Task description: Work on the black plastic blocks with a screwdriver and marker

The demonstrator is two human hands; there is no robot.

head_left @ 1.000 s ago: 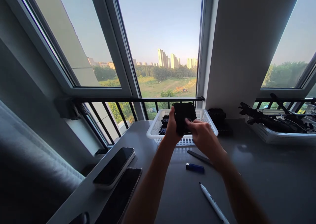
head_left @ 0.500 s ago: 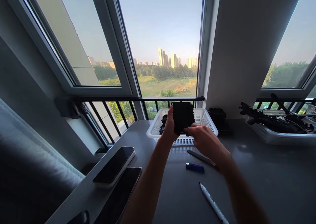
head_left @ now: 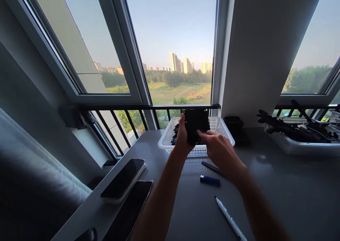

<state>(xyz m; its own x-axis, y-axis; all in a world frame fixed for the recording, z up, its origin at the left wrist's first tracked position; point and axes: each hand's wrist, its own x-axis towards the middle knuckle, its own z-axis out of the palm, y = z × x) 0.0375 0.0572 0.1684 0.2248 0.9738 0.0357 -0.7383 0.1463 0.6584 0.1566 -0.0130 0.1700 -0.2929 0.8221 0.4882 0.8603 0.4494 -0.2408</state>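
Observation:
A flat, nearly square black part (head_left: pixel 196 122) with small notches along its edges is held up in front of the white basket (head_left: pixel 220 136). My left hand (head_left: pixel 183 138) grips it by the left side, thumb upright along the edge. My right hand (head_left: pixel 217 145) reaches in from the right, with fingertips at the lower face of the black part. Its fingers are bent together; whether something small is pinched there is too dark to make out. Behind the part, more black pieces (head_left: pixel 175 133) lie in the basket.
On the grey table (head_left: pixel 191 205) lie a blue lighter (head_left: pixel 209 180), a dark flat strip (head_left: pixel 212 167) and a white marker (head_left: pixel 228 218). Two phones, one a black phone (head_left: pixel 123 179), sit at left. Stacked black parts (head_left: pixel 235 127) and another loaded basket (head_left: pixel 300 145) stand at right.
My right hand's fingertips have moved slightly up and left across the black part. The left hand keeps its hold, with the part tilted very slightly.

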